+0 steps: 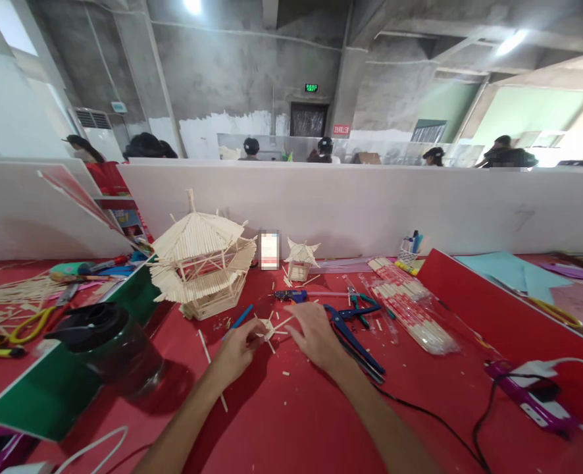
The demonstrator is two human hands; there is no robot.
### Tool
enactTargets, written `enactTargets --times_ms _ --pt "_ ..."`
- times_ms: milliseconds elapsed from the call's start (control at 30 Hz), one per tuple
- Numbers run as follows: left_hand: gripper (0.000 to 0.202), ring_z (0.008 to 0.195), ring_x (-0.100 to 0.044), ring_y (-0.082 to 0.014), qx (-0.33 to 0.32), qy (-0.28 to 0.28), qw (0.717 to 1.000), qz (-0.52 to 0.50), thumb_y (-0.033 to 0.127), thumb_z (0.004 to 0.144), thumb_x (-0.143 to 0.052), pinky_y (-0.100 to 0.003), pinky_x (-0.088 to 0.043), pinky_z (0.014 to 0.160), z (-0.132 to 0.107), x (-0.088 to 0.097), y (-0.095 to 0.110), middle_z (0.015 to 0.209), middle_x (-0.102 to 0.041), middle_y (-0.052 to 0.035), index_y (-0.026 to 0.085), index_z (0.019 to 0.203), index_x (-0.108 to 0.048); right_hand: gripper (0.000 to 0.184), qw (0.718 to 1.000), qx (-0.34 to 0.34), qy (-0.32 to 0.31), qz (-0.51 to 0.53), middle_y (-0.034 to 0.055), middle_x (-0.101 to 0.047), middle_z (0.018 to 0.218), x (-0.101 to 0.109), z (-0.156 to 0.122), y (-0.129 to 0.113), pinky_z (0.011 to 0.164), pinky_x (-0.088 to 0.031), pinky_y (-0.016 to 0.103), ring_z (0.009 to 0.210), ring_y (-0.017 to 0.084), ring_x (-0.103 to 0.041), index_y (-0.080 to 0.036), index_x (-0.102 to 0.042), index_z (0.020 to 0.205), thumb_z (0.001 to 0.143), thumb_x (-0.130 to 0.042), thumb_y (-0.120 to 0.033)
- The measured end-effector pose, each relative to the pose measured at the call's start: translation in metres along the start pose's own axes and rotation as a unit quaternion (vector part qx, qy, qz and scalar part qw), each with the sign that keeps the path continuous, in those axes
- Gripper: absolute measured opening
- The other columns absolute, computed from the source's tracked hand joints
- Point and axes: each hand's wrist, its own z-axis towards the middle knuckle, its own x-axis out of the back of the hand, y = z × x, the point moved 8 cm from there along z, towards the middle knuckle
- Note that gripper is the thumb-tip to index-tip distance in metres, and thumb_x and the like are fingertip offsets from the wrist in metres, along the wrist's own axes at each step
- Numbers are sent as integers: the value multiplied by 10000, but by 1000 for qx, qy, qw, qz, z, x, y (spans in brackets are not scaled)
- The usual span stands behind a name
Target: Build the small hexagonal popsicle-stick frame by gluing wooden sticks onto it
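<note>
My left hand (pixel 236 352) rests on the red table (pixel 296 421) with its fingers pinched on a small star-shaped piece of thin wooden sticks (pixel 270 328). A blue pen-like tool (pixel 239 319) sticks up from that hand. My right hand (pixel 312 337) lies just right of the stick piece, fingers curled down towards it; whether it grips anything I cannot make out. A large wooden-stick pavilion model (pixel 202 263) stands behind the left hand. A small pavilion model (pixel 300 258) sits further back.
Blue-handled pliers (pixel 355 339) and cutters lie right of my right hand. Bags of sticks (pixel 410 306) lie further right. A dark jar (pixel 106 345) stands on a green board at left. A purple glue gun (pixel 538 395) with black cable sits at right. Other people sit beyond the white partition (pixel 370 204).
</note>
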Motion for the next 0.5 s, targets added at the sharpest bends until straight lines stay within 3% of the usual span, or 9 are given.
enactTargets --times_ms 100,167,233,267,333,433,500 --pt "119 837 -695 -196 16 36 999 -9 207 822 -533 -294 -515 742 2 8 -7 894 -736 -26 217 909 -614 361 992 -109 2 -60 124 -635 1231 31 -4 50 1011 -355 416 1152 264 -554 -177 -559 1277 925 -548 -252" --pt "97 839 -702 -202 30 53 998 -20 225 808 -552 -307 -524 754 3 13 -11 898 -741 -25 222 886 -610 413 974 -184 -62 -121 167 -627 1247 44 -15 87 993 -377 438 1162 304 -559 -138 -556 1293 898 -568 -260" --pt "80 842 -706 -203 41 63 996 -36 240 804 -561 -312 -530 765 3 15 -13 893 -742 -22 225 872 -602 519 948 -215 -174 -155 198 -616 1264 42 -32 113 1007 -371 454 1192 339 -545 -109 -545 1318 842 -644 -290" --pt "76 849 -706 -203 44 65 996 -41 251 808 -563 -314 -531 774 3 16 -13 893 -741 -22 226 871 -599 542 937 -222 -221 -157 192 -609 1282 40 -42 121 1020 -362 461 1212 343 -534 -126 -550 1321 822 -665 -304" --pt "82 863 -704 -202 44 66 996 -47 275 821 -558 -319 -532 793 4 16 -13 892 -739 -21 230 879 -596 602 927 -221 -257 -159 179 -512 1414 37 -55 127 1059 -319 503 1317 357 -440 -174 -514 1368 814 -666 -353" --pt "86 865 -703 -203 41 70 996 -48 290 822 -558 -326 -534 799 4 17 -11 884 -738 -21 229 870 -595 676 923 -225 -260 -175 173 -427 1489 34 -64 126 1087 -257 557 1378 368 -354 -189 -460 1418 801 -661 -379" --pt "87 848 -703 -202 39 76 995 -52 289 815 -561 -327 -538 794 4 19 -10 876 -737 -22 224 861 -597 643 927 -207 -250 -190 183 -484 1437 34 -62 121 1088 -264 528 1334 356 -410 -164 -484 1398 806 -648 -354"
